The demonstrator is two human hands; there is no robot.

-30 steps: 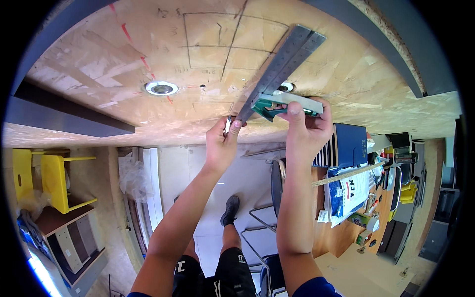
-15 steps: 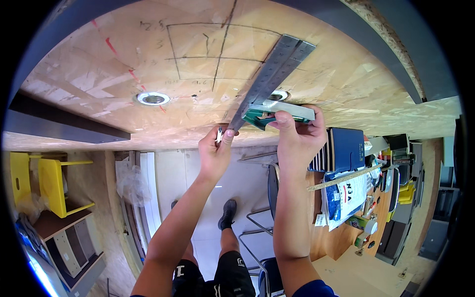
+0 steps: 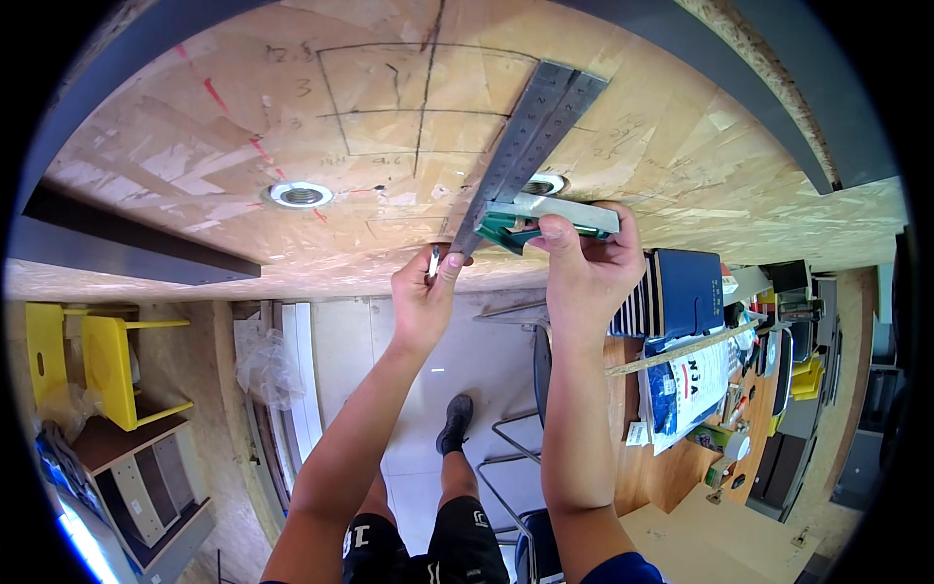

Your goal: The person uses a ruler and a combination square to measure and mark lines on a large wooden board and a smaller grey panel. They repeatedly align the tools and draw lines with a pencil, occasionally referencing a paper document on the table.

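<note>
A sheet of chipboard (image 3: 195, 146) with pencil lines and red marks fills the upper view. A long grey metal ruler (image 3: 530, 131) lies slanted against it, fitted with a green and silver square head (image 3: 525, 222). My right hand (image 3: 584, 273) grips that head from below, thumb on its front. My left hand (image 3: 423, 302) is at the ruler's lower end, its fingertips pinched on a small silvery tool (image 3: 434, 261) that touches the board.
A round metal fitting (image 3: 302, 195) sits in the board to the left, another (image 3: 543, 185) behind the ruler. Dark beams (image 3: 117, 253) cross the board. Below are a yellow chair (image 3: 107, 375), blue binders (image 3: 681, 292), a cluttered wooden desk (image 3: 671, 467) and a metal stool (image 3: 506, 457).
Both hands have kept their hold on the square and the small tool. The view has tilted, so more of the drawn lines on the board shows.
</note>
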